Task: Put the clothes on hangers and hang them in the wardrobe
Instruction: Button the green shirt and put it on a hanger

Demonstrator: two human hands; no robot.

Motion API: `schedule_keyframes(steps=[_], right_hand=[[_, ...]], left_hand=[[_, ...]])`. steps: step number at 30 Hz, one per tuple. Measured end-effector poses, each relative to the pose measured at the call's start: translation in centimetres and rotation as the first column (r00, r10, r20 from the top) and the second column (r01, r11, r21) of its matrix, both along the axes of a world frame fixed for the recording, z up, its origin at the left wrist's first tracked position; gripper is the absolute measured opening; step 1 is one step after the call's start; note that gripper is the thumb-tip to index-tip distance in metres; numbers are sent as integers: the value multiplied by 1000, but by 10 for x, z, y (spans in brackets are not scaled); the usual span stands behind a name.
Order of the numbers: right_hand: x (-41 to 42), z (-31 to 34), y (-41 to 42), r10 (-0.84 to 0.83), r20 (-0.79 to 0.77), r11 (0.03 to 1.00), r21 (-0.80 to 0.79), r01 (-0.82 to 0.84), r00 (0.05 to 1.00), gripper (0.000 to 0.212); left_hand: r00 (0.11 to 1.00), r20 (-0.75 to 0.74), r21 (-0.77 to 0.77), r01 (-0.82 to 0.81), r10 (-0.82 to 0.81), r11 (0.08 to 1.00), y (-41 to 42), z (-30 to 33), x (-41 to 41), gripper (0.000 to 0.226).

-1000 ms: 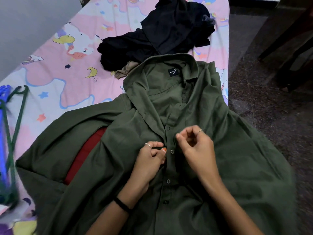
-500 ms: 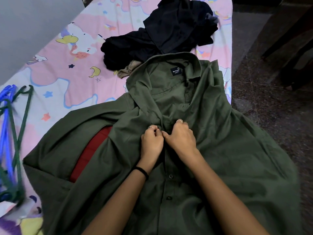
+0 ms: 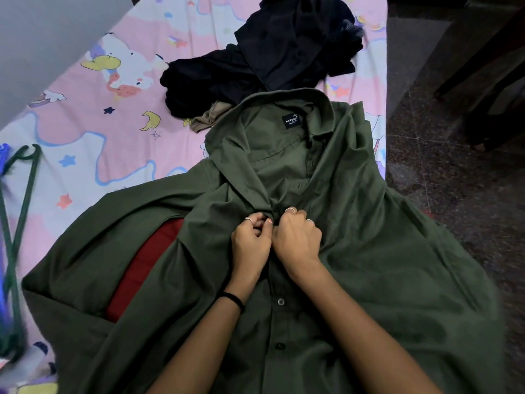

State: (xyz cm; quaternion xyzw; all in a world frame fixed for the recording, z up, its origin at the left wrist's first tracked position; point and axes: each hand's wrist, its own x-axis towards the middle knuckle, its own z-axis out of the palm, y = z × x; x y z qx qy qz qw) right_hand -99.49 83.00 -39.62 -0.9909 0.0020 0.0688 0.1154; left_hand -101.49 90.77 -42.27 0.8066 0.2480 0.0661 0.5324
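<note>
An olive green shirt (image 3: 369, 251) lies spread front-up on the bed, collar pointing away from me, its lower buttons done up. My left hand (image 3: 251, 243) and my right hand (image 3: 298, 237) sit side by side on the button placket just below the open collar, each pinching the fabric with curled fingers. A red garment (image 3: 142, 268) shows through a gap under the shirt's left side. Green and blue hangers (image 3: 14, 223) lie at the left edge of the bed.
A heap of dark clothes (image 3: 270, 61) and a bit of beige cloth (image 3: 210, 116) lie beyond the collar on the pink cartoon bedsheet (image 3: 99, 115). A grey wall (image 3: 42, 38) runs along the left. Dark speckled floor (image 3: 454, 180) and dark furniture legs are on the right.
Both hands moved up the placket from a lower button toward the collar and now pinch the fabric close together. The shirt has stayed in place.
</note>
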Motion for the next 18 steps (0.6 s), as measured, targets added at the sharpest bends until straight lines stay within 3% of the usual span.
schedule_keyframes(steps=[5, 7, 10, 14, 16, 18], right_hand=[[-2, -6, -15, -8, 66, 988, 152, -2, 998, 31], [-7, -12, -22, 1, 130, 975, 222, -30, 991, 28], [-10, -21, -27, 20, 212, 951, 297, -84, 977, 22], [-7, -25, -32, -20, 191, 916, 398, -59, 981, 14], [-4, -24, -35, -88, 143, 870, 493, 6, 986, 14], [-1, -24, -38, -207, 62, 744, 658, 116, 976, 13]], left_hand=[[998, 52, -133, 25, -18, 991, -1, -2, 5, 2], [998, 64, -162, 24, -14, 987, -3, -2, 6, 7], [998, 66, -145, 5, 4, 989, -10, 3, 9, 11], [999, 45, -65, -3, 6, 998, -20, 7, 16, 16], [999, 49, -30, 3, -2, 1000, -21, 8, 17, 18], [998, 65, -7, -10, 10, 1000, -21, 12, 16, 19]])
